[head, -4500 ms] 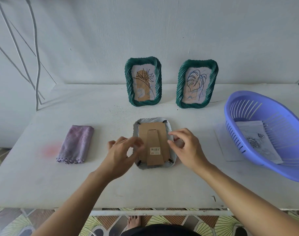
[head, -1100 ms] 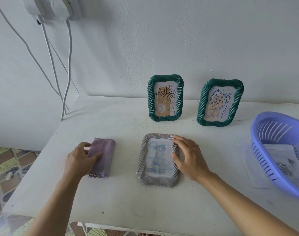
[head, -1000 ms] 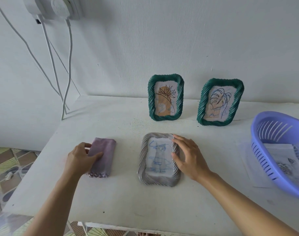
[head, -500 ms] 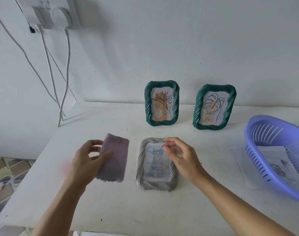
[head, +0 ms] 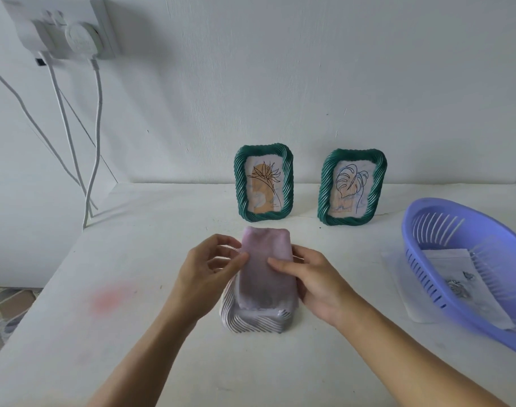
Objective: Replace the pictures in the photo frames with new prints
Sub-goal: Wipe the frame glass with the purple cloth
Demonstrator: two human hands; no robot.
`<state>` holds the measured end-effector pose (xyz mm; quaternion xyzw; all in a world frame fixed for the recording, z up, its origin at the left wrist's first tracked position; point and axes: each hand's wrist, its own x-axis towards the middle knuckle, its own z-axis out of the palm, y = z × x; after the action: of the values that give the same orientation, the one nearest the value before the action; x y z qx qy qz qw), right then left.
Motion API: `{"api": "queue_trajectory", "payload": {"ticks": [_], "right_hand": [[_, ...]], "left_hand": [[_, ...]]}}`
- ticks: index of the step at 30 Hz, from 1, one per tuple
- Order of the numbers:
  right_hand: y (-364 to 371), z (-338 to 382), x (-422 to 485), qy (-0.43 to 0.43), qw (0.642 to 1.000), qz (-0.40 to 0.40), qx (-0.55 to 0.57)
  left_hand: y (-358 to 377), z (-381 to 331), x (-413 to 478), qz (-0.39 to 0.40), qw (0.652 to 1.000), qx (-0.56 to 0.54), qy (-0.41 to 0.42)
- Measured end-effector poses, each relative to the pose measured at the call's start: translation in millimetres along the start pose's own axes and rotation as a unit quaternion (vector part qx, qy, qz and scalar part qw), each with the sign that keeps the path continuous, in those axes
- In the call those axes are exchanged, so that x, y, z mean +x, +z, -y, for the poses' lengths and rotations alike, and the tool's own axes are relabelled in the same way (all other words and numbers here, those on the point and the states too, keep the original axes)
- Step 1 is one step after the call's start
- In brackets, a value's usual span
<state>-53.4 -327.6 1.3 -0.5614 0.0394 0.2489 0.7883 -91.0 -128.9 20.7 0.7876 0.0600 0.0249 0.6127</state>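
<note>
Grey frame [head: 254, 321] lies flat at table [head: 139, 259] centre, mostly covered by the purple cloth [head: 265, 270]; only its near rim and left edge show. Left hand [head: 205, 270] pinches the cloth's 9 o'clock edge between thumb and curled fingers. Right hand [head: 320, 282] grips the 3 o'clock edge, thumb on top, fingers behind. Two green frames stand upright against the wall: one [head: 264, 183] at 12 o'clock from the cloth, the other [head: 352, 188] at 1 o'clock. Blue basket [head: 433, 277] sits at 3 o'clock with prints [head: 453, 268] inside. Pink smear [head: 111, 298] at 9 o'clock. Wall socket [head: 65, 30] with cables at 10 o'clock.
</note>
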Motion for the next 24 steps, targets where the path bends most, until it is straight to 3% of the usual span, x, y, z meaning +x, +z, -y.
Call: {"api": "queue_trajectory", "payload": {"ticks": [2,4,6,10,13,18,22,24], "right_hand": [[-10,4,0,-0.024,0.999,-0.039,-0.020],[-23,7,2,-0.075,0.991,-0.082,-0.078],[-34,8,5,-0.142,0.966,-0.131,-0.170],[-46,9,18,-0.299,0.848,-0.201,-0.389],[-46,0,33,-0.394,0.760,-0.163,-0.491],[-32,-27,56,-0.383,0.643,-0.123,-0.651],[-18,-46,60,-0.367,0.597,-0.079,-0.709],[-16,-53,59,-0.360,0.593,-0.045,-0.719]], "left_hand": [[-3,9,4,0.026,0.999,0.043,0.003],[-13,30,7,0.041,0.985,0.161,0.039],[-27,55,7,0.078,0.939,0.319,0.106],[-50,88,7,0.215,0.880,0.419,0.064],[-50,90,7,0.237,0.850,0.464,0.079],[-40,91,3,0.219,0.847,0.472,0.107],[-34,94,1,0.220,0.845,0.474,0.111],[-32,96,0,0.212,0.851,0.468,0.114]]}}
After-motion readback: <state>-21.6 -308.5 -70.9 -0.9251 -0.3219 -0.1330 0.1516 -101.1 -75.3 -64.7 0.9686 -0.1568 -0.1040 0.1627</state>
